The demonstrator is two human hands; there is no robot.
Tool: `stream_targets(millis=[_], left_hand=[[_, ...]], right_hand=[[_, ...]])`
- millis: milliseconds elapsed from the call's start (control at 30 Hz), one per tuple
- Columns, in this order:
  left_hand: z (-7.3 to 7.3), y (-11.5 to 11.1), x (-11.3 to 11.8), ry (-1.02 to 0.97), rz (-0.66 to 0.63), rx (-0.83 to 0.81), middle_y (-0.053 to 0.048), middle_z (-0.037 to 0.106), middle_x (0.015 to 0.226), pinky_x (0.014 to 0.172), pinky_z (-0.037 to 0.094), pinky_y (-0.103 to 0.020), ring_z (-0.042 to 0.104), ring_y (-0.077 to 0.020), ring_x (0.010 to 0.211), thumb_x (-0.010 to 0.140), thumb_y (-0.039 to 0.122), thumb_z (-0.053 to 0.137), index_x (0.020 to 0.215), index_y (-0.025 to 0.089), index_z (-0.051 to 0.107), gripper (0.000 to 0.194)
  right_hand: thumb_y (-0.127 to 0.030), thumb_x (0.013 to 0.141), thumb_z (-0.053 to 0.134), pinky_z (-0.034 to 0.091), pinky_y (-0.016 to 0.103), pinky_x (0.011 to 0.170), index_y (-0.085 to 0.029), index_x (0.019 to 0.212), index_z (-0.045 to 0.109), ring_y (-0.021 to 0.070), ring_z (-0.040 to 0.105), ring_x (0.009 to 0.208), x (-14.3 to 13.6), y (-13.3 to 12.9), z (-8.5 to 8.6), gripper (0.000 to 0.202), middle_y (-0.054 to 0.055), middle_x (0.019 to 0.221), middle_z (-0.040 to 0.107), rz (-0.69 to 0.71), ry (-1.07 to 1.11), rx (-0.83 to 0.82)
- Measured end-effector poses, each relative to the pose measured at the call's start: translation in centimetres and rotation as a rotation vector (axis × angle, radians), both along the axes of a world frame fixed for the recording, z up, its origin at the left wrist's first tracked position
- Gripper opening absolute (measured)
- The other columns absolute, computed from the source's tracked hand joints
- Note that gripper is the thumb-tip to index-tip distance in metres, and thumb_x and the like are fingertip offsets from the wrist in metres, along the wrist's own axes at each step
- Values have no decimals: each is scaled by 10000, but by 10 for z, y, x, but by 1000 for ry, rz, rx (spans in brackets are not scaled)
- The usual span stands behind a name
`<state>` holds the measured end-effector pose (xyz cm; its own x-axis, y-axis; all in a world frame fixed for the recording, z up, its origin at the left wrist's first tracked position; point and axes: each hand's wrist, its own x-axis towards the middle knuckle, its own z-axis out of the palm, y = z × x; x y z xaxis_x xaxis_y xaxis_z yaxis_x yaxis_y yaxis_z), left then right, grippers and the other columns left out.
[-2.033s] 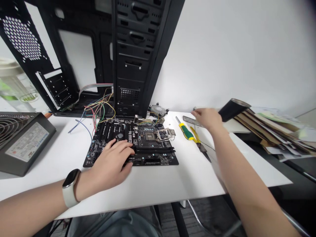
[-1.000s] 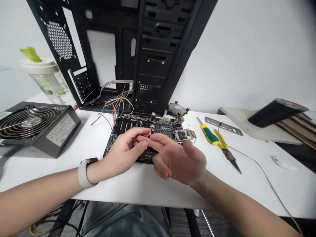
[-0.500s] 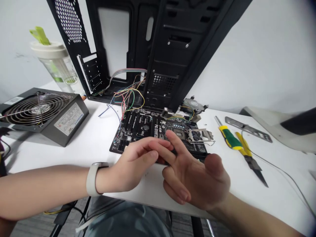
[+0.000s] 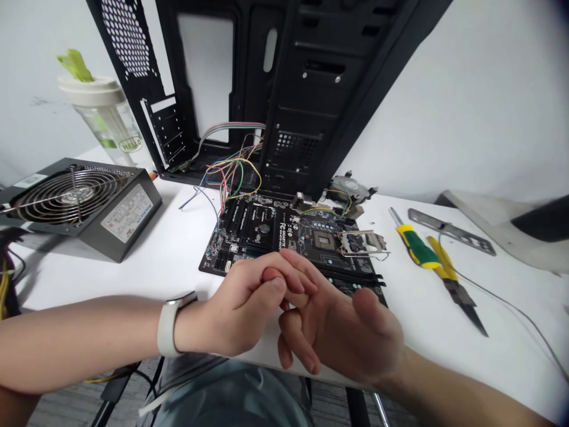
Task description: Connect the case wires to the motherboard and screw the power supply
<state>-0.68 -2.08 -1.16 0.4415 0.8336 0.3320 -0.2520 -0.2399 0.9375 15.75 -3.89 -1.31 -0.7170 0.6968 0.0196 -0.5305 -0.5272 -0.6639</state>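
Note:
My left hand, with a pale watch band on its wrist, is closed around fingers of my right hand. Palm up, my right hand has its thumb spread and its lower fingers loosely curled, with no object in it. Both hands are in front of the near edge of a black motherboard and hide part of it. The board's CPU socket shows, its metal bracket raised to the right. Thin coloured wires lie at the board's back left.
Behind the board stands a black computer case. A power supply and a bottle are on the left. A cooler fan, screwdriver, pliers and metal plate lie on the right of the white table.
My left fingers have closed around the right hand's fingers. My right hand has shifted slightly left, showing more of the motherboard's right side.

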Motion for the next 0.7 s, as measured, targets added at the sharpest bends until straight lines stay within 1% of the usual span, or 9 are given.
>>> stream_targets(millis=[100,233,300,333,400,467,600,633,700], left_hand=[[0,0,0,-22,-30,-101,-51,658,865,574,514,-240,604,-110,631,923,243,428,817,164,609,224],[0,1,1,-50,-19,-188,-44,616,752,528,492,-225,574,-113,601,886,230,436,764,149,610,227],[1,0,2,-59,-24,-225,-45,623,742,531,492,-226,568,-112,594,874,219,442,750,148,612,221],[1,0,3,-66,-26,-252,-45,628,737,524,489,-229,569,-113,585,869,219,444,746,151,612,219],[2,0,4,-91,-34,-314,-49,645,747,486,475,-234,573,-117,551,865,235,447,740,157,604,215],[3,1,5,-117,-40,-358,-59,665,786,446,453,-239,569,-116,512,862,258,447,730,158,596,222],[6,5,5,-117,-31,-403,-68,682,807,479,478,-252,578,-120,536,819,258,467,686,150,588,210],[7,7,6,-113,-28,-410,-67,683,800,500,492,-255,582,-122,549,800,258,486,671,149,581,194],[7,10,6,-121,-38,-418,-67,685,802,517,506,-258,590,-125,561,788,272,517,665,147,574,185]], right_hand=[[-557,820,637,532,327,787,-382,1286,519,73,644,646,-2,0,1,512,-46,1146,649,28,78,-30],[-580,806,639,529,357,787,-388,1311,482,87,650,620,-2,-1,1,562,-43,1088,647,28,33,-39],[-622,786,629,529,384,785,-400,1335,441,84,634,598,-2,0,1,622,-26,1146,635,19,-27,-22],[-641,779,621,529,396,786,-405,1345,423,79,625,589,-1,0,1,644,-11,1212,619,17,-53,-10],[-652,778,610,525,405,795,-418,1354,402,72,622,593,0,0,0,656,17,1385,535,24,-73,7],[-627,792,609,515,391,804,-426,1350,405,71,639,620,0,1,0,627,22,1493,438,38,-44,7],[-571,804,621,506,370,813,-426,1365,389,72,654,665,-1,1,0,624,21,1564,333,39,-17,4],[-562,804,625,504,367,819,-424,1368,387,74,656,675,-1,2,0,628,19,1561,339,36,-16,1],[-580,809,604,497,360,828,-404,1357,412,86,662,686,0,4,0,607,14,1521,406,31,4,-23]])
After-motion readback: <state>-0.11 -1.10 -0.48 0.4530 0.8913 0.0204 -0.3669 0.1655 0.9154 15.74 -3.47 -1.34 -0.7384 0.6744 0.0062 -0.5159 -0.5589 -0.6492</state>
